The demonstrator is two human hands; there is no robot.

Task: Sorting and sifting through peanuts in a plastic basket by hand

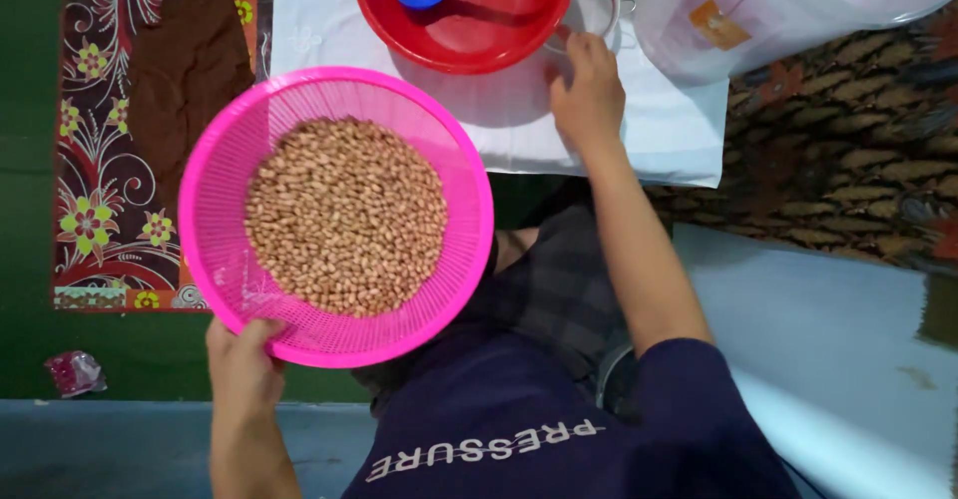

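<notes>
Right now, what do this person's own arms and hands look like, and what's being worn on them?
Both hands are bare: no gloves, rings or watch show on the left hand or the right hand. The forearms are uncovered too. A short dark navy sleeve covers the right upper arm, part of a navy shirt with pale lettering across the front. The left arm's sleeve is out of view.

Top right: a large clear plastic bag [788, 5], crumpled and glossy, lying partly on the white cloth [679, 130] and partly on the dark patterned mat [848, 150]; its contents cannot be made out; inside or on it, a small orange rectangular label [718, 24], tilted, with a thin stick-like line running up to the right from it. Bottom left: a small crumpled pink wrapper [74, 372] on the green floor [25, 210], well apart from the bag.
</notes>
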